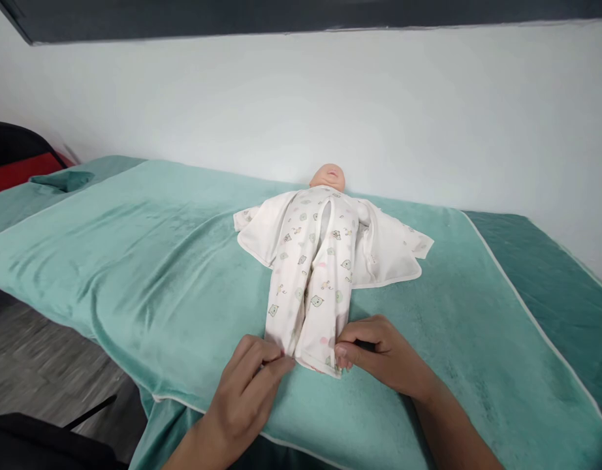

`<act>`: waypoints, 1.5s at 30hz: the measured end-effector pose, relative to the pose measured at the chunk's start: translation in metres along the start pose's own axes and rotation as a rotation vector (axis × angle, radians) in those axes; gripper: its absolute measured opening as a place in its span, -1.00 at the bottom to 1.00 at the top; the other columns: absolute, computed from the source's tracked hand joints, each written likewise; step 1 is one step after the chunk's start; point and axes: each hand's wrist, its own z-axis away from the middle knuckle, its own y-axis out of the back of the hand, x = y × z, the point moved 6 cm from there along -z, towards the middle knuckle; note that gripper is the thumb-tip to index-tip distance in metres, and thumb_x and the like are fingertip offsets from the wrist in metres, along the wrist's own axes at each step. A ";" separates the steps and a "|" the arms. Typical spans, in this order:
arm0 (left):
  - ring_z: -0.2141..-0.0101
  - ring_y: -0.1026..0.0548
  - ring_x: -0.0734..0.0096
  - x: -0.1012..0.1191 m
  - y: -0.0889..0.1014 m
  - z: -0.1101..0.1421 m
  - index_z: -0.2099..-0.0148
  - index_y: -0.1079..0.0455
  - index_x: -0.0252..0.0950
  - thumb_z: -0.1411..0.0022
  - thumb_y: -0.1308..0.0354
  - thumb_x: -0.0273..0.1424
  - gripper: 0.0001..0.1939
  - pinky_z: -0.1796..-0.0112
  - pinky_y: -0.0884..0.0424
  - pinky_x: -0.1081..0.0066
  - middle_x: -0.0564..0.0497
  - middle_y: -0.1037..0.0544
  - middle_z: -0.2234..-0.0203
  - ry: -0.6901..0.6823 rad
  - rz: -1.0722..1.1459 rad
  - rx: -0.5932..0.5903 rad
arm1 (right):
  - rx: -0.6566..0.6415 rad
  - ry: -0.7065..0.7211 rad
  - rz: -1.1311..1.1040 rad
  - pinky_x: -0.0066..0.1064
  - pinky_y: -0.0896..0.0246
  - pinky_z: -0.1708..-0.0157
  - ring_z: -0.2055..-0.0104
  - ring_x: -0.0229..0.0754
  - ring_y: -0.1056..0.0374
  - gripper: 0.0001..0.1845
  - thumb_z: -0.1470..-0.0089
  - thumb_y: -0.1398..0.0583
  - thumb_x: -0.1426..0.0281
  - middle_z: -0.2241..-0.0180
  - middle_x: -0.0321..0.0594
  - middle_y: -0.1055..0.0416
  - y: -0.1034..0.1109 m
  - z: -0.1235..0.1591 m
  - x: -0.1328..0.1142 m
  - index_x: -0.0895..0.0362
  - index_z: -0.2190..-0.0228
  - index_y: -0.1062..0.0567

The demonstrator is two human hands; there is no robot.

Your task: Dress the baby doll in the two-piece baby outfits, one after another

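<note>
A baby doll [330, 176] lies on its back on a green cloth, its head toward the wall. White baby clothes [301, 251] with small green and brown animal prints cover its body. The jacket part is spread out to both sides, and the two legs point toward me. At the hem of the left trouser leg, my left hand [247, 385] pinches the fabric. My right hand [379, 352] has its thumb and fingers closed on the outer edge of the right leg near its hem. The doll's arms and feet are hidden by the cloth.
The green velvet cloth [134, 261] with pale piping covers the table and hangs over its front edge. Behind stands a white wall [281, 104] with a dark panel [232, 16] above. A black and red chair [21, 156] is at the far left, beside grey flooring [41, 346].
</note>
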 end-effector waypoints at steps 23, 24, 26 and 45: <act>-0.23 -0.29 0.04 -0.122 -0.042 -0.095 -0.15 -0.43 -0.31 -0.36 -0.04 -0.46 -0.64 -0.26 -0.22 -0.11 -0.18 -0.52 -0.06 0.013 -0.166 -0.280 | 0.553 0.109 0.855 -0.07 -0.28 -0.08 -0.03 0.02 -0.32 -0.66 -0.19 -0.07 0.63 0.05 -0.08 -0.49 0.040 -0.021 0.015 0.12 0.12 -0.54; -0.23 -0.30 0.04 -0.122 -0.045 -0.099 -0.18 -0.40 -0.31 -0.36 -0.04 -0.45 -0.62 -0.27 -0.20 -0.12 -0.19 -0.51 -0.08 -0.010 -0.161 -0.297 | 0.514 0.104 0.903 -0.07 -0.29 -0.07 -0.02 0.02 -0.32 -0.67 -0.18 -0.09 0.63 0.05 -0.08 -0.49 0.039 -0.023 0.014 0.13 0.14 -0.55; -0.20 -0.34 0.04 -0.120 -0.050 -0.107 -0.21 -0.37 -0.32 -0.35 -0.05 -0.44 -0.60 -0.25 -0.23 -0.08 -0.21 -0.50 -0.08 -0.046 -0.120 -0.319 | 0.451 0.091 1.003 -0.08 -0.29 -0.03 0.02 0.03 -0.33 -0.71 -0.16 -0.12 0.63 0.10 -0.05 -0.49 0.039 -0.029 0.011 0.15 0.18 -0.56; 0.31 -0.35 0.21 -0.125 -0.052 -0.108 0.40 -0.37 -0.27 -0.18 -0.07 -0.56 -0.85 0.30 -0.29 0.25 -0.08 -0.47 0.41 -0.063 -0.153 -0.270 | 0.460 0.195 0.817 -0.22 -0.33 0.18 0.20 -0.02 -0.35 -0.76 0.01 -0.14 0.62 0.35 -0.17 -0.42 0.053 -0.032 0.009 0.05 0.42 -0.49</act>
